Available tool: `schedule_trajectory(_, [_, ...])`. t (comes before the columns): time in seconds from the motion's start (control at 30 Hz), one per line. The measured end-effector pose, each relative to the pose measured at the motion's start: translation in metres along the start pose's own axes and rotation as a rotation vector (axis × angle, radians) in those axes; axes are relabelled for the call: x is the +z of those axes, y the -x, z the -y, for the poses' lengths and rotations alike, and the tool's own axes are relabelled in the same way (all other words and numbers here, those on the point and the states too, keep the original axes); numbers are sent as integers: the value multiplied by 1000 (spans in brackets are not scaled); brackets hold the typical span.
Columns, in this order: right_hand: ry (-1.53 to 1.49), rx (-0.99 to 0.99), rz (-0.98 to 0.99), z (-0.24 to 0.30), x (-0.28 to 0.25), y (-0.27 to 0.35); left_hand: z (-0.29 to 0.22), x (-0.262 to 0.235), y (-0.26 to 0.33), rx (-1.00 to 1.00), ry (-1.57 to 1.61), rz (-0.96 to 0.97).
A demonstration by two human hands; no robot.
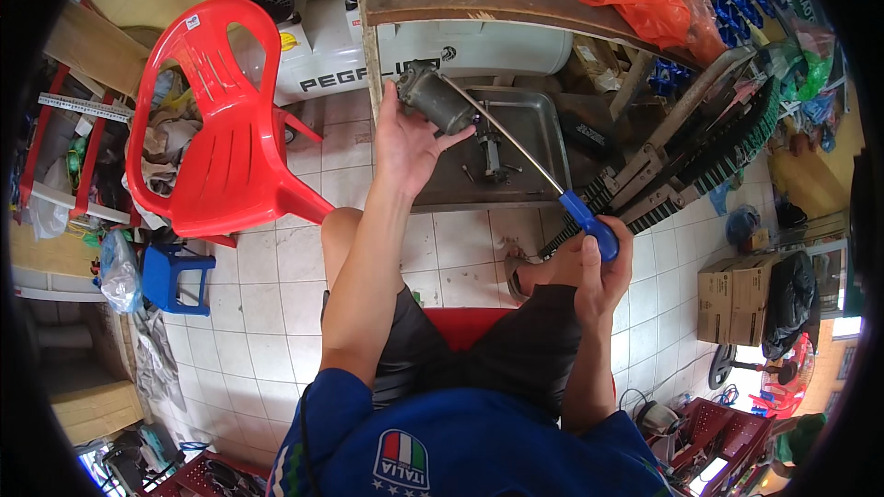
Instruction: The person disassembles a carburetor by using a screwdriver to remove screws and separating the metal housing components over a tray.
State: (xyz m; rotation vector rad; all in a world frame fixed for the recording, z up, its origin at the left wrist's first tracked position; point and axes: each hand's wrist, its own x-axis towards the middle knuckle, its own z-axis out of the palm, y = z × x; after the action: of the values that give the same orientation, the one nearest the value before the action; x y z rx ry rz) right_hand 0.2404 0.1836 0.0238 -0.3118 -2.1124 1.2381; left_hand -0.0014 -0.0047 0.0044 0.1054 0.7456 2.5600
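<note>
My left hand (408,155) holds up a dark, cylindrical electric motor (440,103), its fingers and thumb around the near side. The motor is tilted, with a wider end at the upper left. My right hand (605,271) is closed round the blue handle of a long screwdriver (521,153). The shaft slants up and left, its tip at the motor's upper side; whether it sits in a screw cannot be made out. Below the motor, a metal tray (555,129) holds a grey metal part (494,155) and a few small pieces.
A red plastic chair (216,189) stands at the left, near a low blue stool (178,278). Behind the tray are a white compressor tank (341,46) and a wooden shelf (488,2). Long dark toothed parts (663,184) lean at the right, with cardboard boxes (734,299) beyond.
</note>
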Motion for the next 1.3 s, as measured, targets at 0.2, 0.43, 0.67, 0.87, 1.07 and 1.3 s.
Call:
schedule_trajectory(0.2, [47, -15, -5, -3, -1, 0, 4, -1, 0, 0, -14, 14])
schedule_trajectory(0.43, [-5, 10, -10, 0, 0, 0, 2, 1, 0, -6, -28, 4])
schedule_trajectory(0.67, [10, 4, -17, -1, 0, 0, 2, 4, 2, -14, -38, -5])
schedule_trajectory(0.87, [29, 41, -20, 0, -1, 2, 3, 3, 2, -20, -42, 1])
schedule_trajectory(1.07, [236, -177, -17, -7, -2, -1, 2, 5, 2, -9, -74, -27])
schedule_trajectory(1.3, [-29, 100, 29, 2, 2, 8, 0, -2, 0, -10, -84, 28])
